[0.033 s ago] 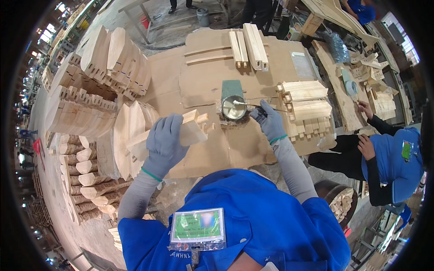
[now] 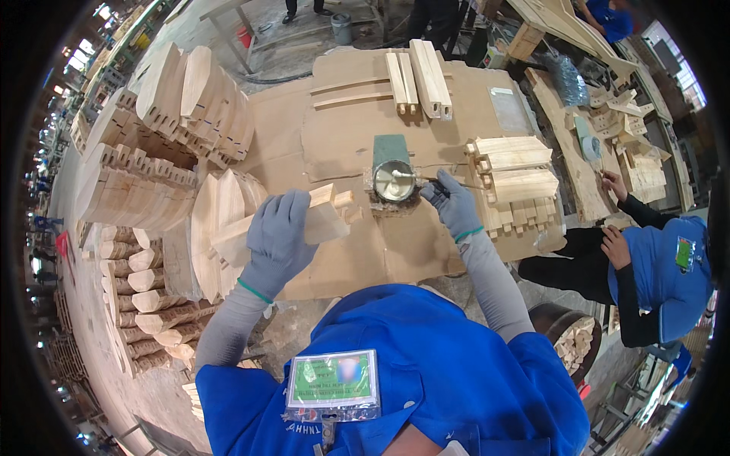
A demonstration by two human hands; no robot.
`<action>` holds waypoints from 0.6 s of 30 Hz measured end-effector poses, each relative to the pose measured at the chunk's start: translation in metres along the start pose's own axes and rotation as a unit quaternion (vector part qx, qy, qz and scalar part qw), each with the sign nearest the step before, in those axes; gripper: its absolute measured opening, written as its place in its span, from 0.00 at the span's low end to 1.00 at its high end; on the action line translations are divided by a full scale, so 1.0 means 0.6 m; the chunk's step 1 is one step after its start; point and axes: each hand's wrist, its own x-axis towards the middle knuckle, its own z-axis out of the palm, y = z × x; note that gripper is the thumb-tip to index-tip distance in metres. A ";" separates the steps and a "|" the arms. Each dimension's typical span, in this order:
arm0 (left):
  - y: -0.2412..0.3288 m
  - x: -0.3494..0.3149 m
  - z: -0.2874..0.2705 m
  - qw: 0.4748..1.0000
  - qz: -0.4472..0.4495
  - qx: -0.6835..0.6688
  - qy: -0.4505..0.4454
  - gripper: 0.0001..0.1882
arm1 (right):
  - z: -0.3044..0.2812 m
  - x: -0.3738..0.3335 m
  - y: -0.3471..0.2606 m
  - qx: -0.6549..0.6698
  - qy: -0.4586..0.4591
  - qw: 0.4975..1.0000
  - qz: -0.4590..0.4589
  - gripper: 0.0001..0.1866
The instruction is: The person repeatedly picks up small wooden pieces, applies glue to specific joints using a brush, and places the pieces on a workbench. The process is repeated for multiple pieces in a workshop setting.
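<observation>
In its grey glove, my left hand [image 2: 278, 237] is closed around a pale wooden block [image 2: 324, 217] with round pegs sticking out of its right end. My right hand [image 2: 455, 204], gloved too, pinches a thin brush [image 2: 417, 178]. The brush's tip reaches into a round dark pot [image 2: 377, 187] of creamy white paste. Under the pot lies a stained patch, and a green piece [image 2: 390, 146] sits against its far side. The held block is left of the pot, apart from it.
Cardboard [image 2: 346, 171] covers the table. Wooden rails [image 2: 520, 185] are stacked on the right, and more rails [image 2: 430, 79] lie at the far side. Tall stacks of slotted boards [image 2: 137, 190] stand on the left. A co-worker [image 2: 658, 267] in blue works at the right.
The brush tip has shifted very slightly in the pot. My left hand and the block have tilted a touch; both hands keep their hold.
</observation>
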 end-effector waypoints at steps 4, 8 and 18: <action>-0.007 0.015 -0.008 0.997 0.070 0.037 -0.002 0.30 | 0.011 -0.019 -0.017 -0.066 -0.019 0.997 -0.042 0.08; -0.010 0.025 -0.021 0.991 0.110 0.074 0.015 0.28 | 0.108 -0.082 -0.100 0.084 -0.060 0.994 0.033 0.07; -0.009 0.036 -0.027 0.987 0.145 0.070 0.015 0.29 | 0.157 -0.128 -0.119 0.055 -0.142 0.988 -0.004 0.09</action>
